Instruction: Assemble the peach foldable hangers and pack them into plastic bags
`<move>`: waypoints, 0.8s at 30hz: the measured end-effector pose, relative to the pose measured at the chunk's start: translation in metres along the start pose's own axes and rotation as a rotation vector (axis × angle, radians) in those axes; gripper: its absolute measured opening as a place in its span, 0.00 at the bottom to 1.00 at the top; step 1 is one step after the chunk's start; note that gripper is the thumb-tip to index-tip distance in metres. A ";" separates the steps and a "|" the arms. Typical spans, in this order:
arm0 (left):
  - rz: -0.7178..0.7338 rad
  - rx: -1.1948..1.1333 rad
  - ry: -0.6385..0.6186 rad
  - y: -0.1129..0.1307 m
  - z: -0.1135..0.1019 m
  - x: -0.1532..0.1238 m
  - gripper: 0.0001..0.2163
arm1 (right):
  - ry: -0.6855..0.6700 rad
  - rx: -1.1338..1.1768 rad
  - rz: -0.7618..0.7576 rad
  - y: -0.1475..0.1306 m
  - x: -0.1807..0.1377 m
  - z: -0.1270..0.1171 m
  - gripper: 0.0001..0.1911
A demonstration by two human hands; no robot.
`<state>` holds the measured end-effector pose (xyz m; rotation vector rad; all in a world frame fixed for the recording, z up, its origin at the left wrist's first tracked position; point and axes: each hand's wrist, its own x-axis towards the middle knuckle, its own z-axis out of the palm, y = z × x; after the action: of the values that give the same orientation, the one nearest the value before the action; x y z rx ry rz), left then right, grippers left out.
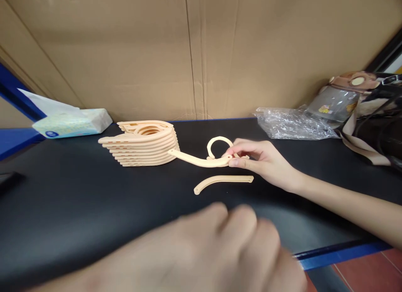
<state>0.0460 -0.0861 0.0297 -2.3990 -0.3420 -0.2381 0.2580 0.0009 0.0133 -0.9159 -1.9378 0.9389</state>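
Between the thumb and fingers of my right hand [259, 158] is a cream plastic folding hanger, its round hook [216, 140] standing up and one curved arm [197, 161] stretching left. The tip of that arm overlaps the edge of a neat stack of matching hangers [147, 147]. A loose curved hanger arm [222, 181] lies on the black tabletop just below. Close to the camera, my left hand [220, 250] is blurred, its knuckles bent like a fist. Its fingertips are hidden, so I cannot see what they hold, if anything.
A tissue pack [75, 123] sits at the back left, before a cardboard wall [141, 53]. Crumpled clear plastic [292, 124], a transparent bottle [334, 101] and a dark strapped bag [373, 133] stand at the right. The black table [78, 200] has a blue front edge.
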 end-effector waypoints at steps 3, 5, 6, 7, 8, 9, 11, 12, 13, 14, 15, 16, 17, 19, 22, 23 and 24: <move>-0.104 -0.050 0.139 -0.041 0.014 0.029 0.08 | 0.003 -0.004 -0.026 0.000 -0.001 -0.002 0.07; -0.203 -0.015 0.232 -0.055 0.031 0.038 0.07 | 0.014 0.008 -0.037 0.002 -0.001 -0.002 0.07; -0.247 -0.023 0.242 -0.059 0.041 0.038 0.07 | 0.020 0.020 -0.036 0.003 0.000 -0.002 0.08; -0.286 -0.035 0.268 -0.060 0.049 0.037 0.07 | 0.025 0.032 -0.029 0.004 0.000 -0.002 0.08; -0.312 -0.056 0.276 -0.060 0.056 0.035 0.07 | 0.027 0.044 -0.018 0.005 0.000 -0.002 0.08; -0.334 -0.085 0.267 -0.060 0.062 0.032 0.07 | 0.029 0.053 -0.004 0.006 0.000 -0.002 0.09; -0.370 -0.149 0.247 -0.057 0.068 0.026 0.08 | 0.019 0.069 0.027 0.008 0.000 0.000 0.10; -0.388 -0.178 0.240 -0.056 0.069 0.023 0.08 | 0.008 0.077 0.040 0.009 0.000 0.000 0.10; -0.405 -0.196 0.242 -0.056 0.070 0.022 0.08 | 0.000 0.084 0.050 0.009 0.000 0.001 0.11; -0.414 -0.203 0.245 -0.055 0.071 0.022 0.08 | -0.006 0.090 0.056 0.010 0.000 0.001 0.11; -0.413 -0.195 0.253 -0.056 0.072 0.022 0.08 | -0.006 0.099 0.059 0.010 0.000 0.001 0.11; -0.401 -0.172 0.262 -0.057 0.073 0.024 0.08 | -0.001 0.115 0.058 0.010 0.001 0.001 0.11; -0.378 -0.142 0.269 -0.059 0.074 0.026 0.07 | 0.007 0.135 0.058 0.010 0.001 0.000 0.11; -0.315 -0.086 0.278 -0.064 0.079 0.033 0.07 | 0.021 0.189 0.061 0.010 0.001 -0.002 0.10; -0.256 -0.077 0.300 -0.072 0.088 0.045 0.09 | 0.069 0.275 0.084 0.010 0.002 -0.006 0.09; -0.260 -0.082 0.310 -0.075 0.091 0.048 0.09 | 0.092 0.293 0.092 0.011 0.003 -0.008 0.08; -0.272 -0.087 0.317 -0.076 0.093 0.051 0.10 | 0.116 0.308 0.095 0.012 0.003 -0.009 0.08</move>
<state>0.0786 0.0404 0.0211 -2.3443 -0.5161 -0.7599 0.2674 0.0114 0.0082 -0.8660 -1.6082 1.1749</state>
